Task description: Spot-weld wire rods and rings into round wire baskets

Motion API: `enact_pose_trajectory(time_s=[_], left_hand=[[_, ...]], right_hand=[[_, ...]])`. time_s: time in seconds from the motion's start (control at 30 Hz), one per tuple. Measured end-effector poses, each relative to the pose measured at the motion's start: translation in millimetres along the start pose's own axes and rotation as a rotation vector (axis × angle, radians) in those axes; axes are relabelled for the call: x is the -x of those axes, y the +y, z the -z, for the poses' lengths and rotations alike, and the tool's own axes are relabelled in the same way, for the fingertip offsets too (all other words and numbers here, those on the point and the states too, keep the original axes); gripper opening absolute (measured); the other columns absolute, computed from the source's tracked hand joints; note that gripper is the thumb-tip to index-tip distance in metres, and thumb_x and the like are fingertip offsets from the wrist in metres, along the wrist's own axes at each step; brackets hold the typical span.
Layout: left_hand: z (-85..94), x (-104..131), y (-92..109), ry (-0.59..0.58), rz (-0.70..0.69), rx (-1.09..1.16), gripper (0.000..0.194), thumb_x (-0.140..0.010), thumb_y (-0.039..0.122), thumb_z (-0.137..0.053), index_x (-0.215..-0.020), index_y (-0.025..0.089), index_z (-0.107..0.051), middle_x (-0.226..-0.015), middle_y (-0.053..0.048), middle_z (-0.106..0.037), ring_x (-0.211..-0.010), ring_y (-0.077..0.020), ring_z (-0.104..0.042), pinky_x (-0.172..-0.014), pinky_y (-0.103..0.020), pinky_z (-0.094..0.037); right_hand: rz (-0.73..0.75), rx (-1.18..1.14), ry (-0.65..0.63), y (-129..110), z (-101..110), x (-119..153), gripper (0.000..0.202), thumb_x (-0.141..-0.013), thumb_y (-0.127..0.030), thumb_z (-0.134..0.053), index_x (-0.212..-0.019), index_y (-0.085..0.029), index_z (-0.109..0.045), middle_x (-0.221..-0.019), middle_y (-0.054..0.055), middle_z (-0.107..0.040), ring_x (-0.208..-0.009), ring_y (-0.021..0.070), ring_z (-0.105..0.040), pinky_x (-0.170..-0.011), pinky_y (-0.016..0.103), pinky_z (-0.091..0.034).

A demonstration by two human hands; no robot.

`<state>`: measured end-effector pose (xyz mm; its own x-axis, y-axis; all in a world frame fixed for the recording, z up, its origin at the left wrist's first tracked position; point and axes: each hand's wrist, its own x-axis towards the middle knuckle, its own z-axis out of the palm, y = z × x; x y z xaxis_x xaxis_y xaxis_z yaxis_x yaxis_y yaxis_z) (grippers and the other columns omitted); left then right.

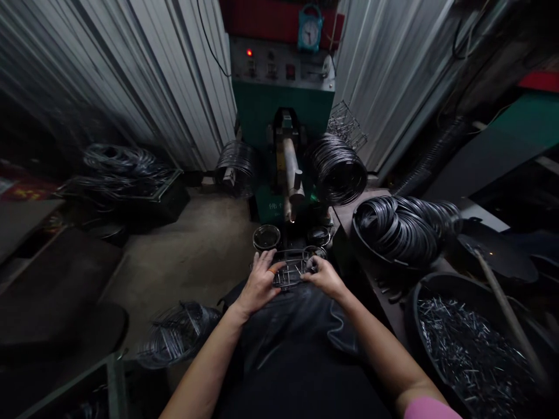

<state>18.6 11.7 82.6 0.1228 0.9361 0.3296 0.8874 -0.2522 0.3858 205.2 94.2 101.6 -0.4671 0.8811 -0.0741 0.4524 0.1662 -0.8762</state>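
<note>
A small wire frame (290,270) of thin metal rods lies over my lap, just in front of the welding machine (283,96). On its left side, my left hand (261,280) grips it with the thumb toward the near edge; an orange ring-like band shows on a finger. My right hand (322,277) pinches the right side of the frame between thumb and fingers. Above and beyond the frame is the machine's arm with its pointed electrode tip (292,219), apart from the wires. Fine details of the frame are dim.
Wire ring coils hang left (236,166) and right (336,169) of the machine. At right stand a basin of wire rings (395,230) and a tub of short metal pins (471,349) with a stick. More wire bundles (181,331) lie at left. A clock (310,30) hangs above.
</note>
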Motion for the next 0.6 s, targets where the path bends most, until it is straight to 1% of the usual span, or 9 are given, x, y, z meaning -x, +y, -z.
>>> enact_pose_trajectory(time_s=[0.07,0.17,0.23,0.3,0.4,0.47,0.5,0.57,0.6], left_hand=[[-5.0,0,4,0.003,-0.004,0.008,0.06,-0.06,0.01,-0.069,-0.117,0.016,-0.054,-0.141,-0.02,-0.037,-0.131,-0.0377,-0.033,-0.107,-0.06,-0.023],[-11.4,-2,9,0.038,0.017,0.02,0.058,-0.06,0.01,-0.068,-0.116,0.016,-0.055,-0.141,-0.02,-0.036,-0.131,-0.0383,-0.032,-0.107,-0.061,-0.021],[-13.0,-2,11,0.048,0.028,0.043,0.057,-0.06,0.011,-0.067,-0.116,0.016,-0.055,-0.142,-0.02,-0.036,-0.132,-0.0383,-0.032,-0.108,-0.061,-0.021],[-12.0,-3,11,0.043,0.039,0.073,0.057,-0.061,0.011,-0.067,-0.116,0.017,-0.055,-0.142,-0.019,-0.035,-0.132,-0.0377,-0.031,-0.108,-0.061,-0.02],[-7.8,-2,7,0.041,0.069,0.115,0.058,-0.06,0.011,-0.067,-0.117,0.017,-0.054,-0.142,-0.018,-0.035,-0.132,-0.037,-0.03,-0.108,-0.06,-0.02],[-4.6,-2,3,0.055,0.085,0.139,0.058,-0.06,0.012,-0.067,-0.117,0.018,-0.054,-0.142,-0.017,-0.035,-0.133,-0.0363,-0.03,-0.108,-0.059,-0.02],[-3.1,-2,2,0.063,0.089,0.151,0.058,-0.061,0.013,-0.067,-0.117,0.018,-0.054,-0.142,-0.016,-0.035,-0.133,-0.0357,-0.03,-0.109,-0.059,-0.021],[-0.7,-3,-1,0.073,0.093,0.174,0.058,-0.061,0.013,-0.067,-0.117,0.019,-0.054,-0.143,-0.014,-0.034,-0.133,-0.0347,-0.03,-0.109,-0.057,-0.022],[0.3,-4,-2,0.075,0.093,0.184,0.058,-0.061,0.013,-0.067,-0.117,0.02,-0.054,-0.143,-0.014,-0.034,-0.133,-0.0344,-0.03,-0.109,-0.057,-0.023]], right_hand=[[0.009,0.023,0.09,2,-4,1,0.018,-0.058,-0.017,-0.06,-0.061,-0.021,-0.043,-0.056,-0.007,-0.045,-0.054,0.0103,-0.041,-0.052,0.021,-0.033],[0.068,0.074,0.226,5,-18,9,0.009,-0.066,-0.021,-0.057,-0.066,-0.021,-0.048,-0.058,-0.005,-0.05,-0.055,0.0113,-0.045,-0.054,0.022,-0.035],[0.118,0.08,0.227,6,-25,15,0.002,-0.07,-0.021,-0.054,-0.07,-0.021,-0.052,-0.062,-0.004,-0.055,-0.057,0.0121,-0.05,-0.056,0.022,-0.038],[0.185,0.064,0.14,7,-24,18,0.009,-0.073,-0.018,-0.05,-0.077,-0.021,-0.058,-0.069,-0.002,-0.061,-0.063,0.0134,-0.056,-0.06,0.023,-0.042],[0.323,0.06,-0.064,4,-11,16,0.018,-0.078,-0.017,-0.047,-0.086,-0.02,-0.064,-0.082,0.002,-0.067,-0.078,0.016,-0.062,-0.071,0.027,-0.046],[0.416,0.104,-0.179,1,0,11,0.018,-0.08,-0.02,-0.053,-0.094,-0.02,-0.065,-0.09,0.005,-0.068,-0.085,0.0179,-0.062,-0.076,0.03,-0.047],[0.454,0.136,-0.225,-1,5,9,0.022,-0.079,-0.022,-0.058,-0.099,-0.019,-0.064,-0.094,0.006,-0.067,-0.088,0.0187,-0.062,-0.078,0.03,-0.047],[0.498,0.195,-0.284,-4,11,4,0.033,-0.074,-0.021,-0.066,-0.106,-0.019,-0.063,-0.099,0.007,-0.066,-0.09,0.0194,-0.061,-0.078,0.031,-0.048],[0.51,0.218,-0.3,-5,13,2,0.035,-0.072,-0.019,-0.068,-0.106,-0.019,-0.063,-0.099,0.007,-0.066,-0.09,0.0193,-0.061,-0.078,0.03,-0.048]])
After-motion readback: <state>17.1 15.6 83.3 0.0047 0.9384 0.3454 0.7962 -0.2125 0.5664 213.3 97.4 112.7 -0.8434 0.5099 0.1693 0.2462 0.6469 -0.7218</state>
